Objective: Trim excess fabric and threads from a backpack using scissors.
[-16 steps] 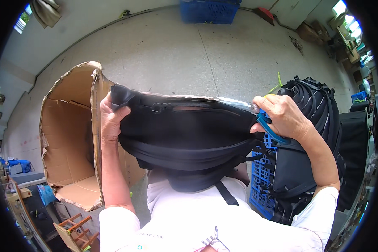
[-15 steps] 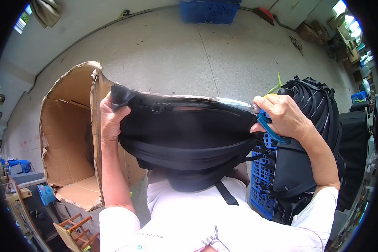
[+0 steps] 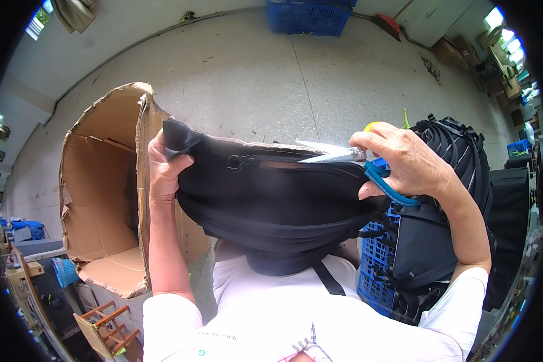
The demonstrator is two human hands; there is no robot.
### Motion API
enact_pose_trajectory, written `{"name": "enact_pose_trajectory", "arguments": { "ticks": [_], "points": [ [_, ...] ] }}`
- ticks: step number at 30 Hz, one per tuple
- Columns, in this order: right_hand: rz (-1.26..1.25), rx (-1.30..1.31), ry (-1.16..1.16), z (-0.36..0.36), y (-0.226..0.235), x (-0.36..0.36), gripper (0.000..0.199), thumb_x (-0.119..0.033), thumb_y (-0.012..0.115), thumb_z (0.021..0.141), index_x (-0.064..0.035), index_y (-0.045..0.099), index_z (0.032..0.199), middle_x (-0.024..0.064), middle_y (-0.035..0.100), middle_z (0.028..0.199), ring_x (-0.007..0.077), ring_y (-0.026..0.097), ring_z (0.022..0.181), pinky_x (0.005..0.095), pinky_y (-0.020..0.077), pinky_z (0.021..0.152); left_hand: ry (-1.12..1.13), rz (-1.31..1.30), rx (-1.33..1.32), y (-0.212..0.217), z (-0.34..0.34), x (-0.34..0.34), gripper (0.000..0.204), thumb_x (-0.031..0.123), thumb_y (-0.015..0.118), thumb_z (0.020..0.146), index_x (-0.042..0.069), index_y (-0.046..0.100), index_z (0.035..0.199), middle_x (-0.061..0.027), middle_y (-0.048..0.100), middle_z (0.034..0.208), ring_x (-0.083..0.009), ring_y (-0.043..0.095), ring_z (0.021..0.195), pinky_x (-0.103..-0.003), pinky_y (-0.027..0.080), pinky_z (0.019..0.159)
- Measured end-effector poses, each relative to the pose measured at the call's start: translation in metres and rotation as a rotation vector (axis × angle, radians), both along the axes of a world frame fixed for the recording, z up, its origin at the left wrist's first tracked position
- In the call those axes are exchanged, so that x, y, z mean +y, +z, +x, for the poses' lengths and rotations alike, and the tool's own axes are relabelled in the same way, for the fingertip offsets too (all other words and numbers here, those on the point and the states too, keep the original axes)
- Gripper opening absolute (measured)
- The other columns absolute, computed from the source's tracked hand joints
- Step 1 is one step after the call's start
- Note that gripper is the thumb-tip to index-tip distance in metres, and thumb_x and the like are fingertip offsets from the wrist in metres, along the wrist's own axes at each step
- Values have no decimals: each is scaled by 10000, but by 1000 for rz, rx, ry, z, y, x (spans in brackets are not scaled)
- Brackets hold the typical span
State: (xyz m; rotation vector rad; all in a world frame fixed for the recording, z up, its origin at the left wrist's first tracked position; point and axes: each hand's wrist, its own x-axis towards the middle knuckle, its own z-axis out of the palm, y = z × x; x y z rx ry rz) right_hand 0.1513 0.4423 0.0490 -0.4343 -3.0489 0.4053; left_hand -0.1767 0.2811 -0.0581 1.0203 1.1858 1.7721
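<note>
A black bag (image 3: 283,199) with a zipper along its upper edge is held up before my body, a strap hanging from its lower side. My left hand (image 3: 168,166) is closed around its upper left corner, thumb pressed on the fabric. In my right hand (image 3: 407,161) is a pair of scissors (image 3: 368,166) with blue and yellow handles. Their blades are spread and point left along the bag's zippered edge at its right end. Whether the blades touch the fabric I cannot tell.
A large open cardboard box (image 3: 105,199) stands at my left. On my right, several black bags (image 3: 431,241) are piled on a blue plastic crate (image 3: 377,265). Another blue crate (image 3: 311,17) sits far ahead by the wall. A small wooden stool (image 3: 105,329) is at lower left.
The scissors' blades have spread apart, having lain together along the bag's edge. My right hand has risen slightly and its fingers have opened out with the handles. My left hand keeps its hold.
</note>
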Motion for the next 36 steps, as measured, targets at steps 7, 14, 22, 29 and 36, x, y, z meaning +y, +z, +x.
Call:
{"name": "enact_pose_trajectory", "arguments": {
  "ticks": [7, 14, 22, 29, 36],
  "points": [
    [39, 13, 50, -8, -4, -4, 608, -580, 604, 718, -16, 568, 944, 109, 582, 689, 227, 593, 643, 299, 481, 580, 190, 54, 57, 6, 11, -8, 385, 85, 809, 575, 26, 603, 895, -16, 620, 831, -121, 567, 771, -245, 446, 740],
    [76, -5, 29, -10, -5, -10, 534, -521, 644, 714, -33, 572, 918, 76, 539, 602, 196, 570, 562, 281, 455, 511, 238, 51, 104, 4, 9, -20, 406, 107, 821, 560, 20, 603, 891, -30, 625, 822, -120, 569, 757, -245, 449, 733],
    [116, 51, 58, -30, 1, -14, 532, -506, 683, 684, -39, 572, 913, 101, 566, 665, 209, 584, 646, 302, 466, 553, 244, 76, 95, 9, 14, -22, 422, 114, 823, 547, 11, 597, 887, -53, 628, 813, -141, 580, 754, -249, 455, 731],
    [59, 0, 19, -27, -3, -18, 504, -487, 681, 697, -42, 571, 905, 85, 571, 670, 205, 584, 646, 293, 471, 560, 240, 81, 93, 8, 13, -24, 428, 116, 824, 547, 10, 589, 888, -58, 628, 815, -146, 585, 756, -252, 461, 729],
    [142, 74, 75, -48, -3, -20, 487, -453, 700, 692, -46, 564, 922, 85, 564, 680, 208, 575, 656, 286, 472, 583, 205, 119, 24, 6, 12, -27, 458, 123, 838, 532, 10, 584, 895, -54, 628, 814, -141, 587, 749, -251, 465, 718]
  ]
}}
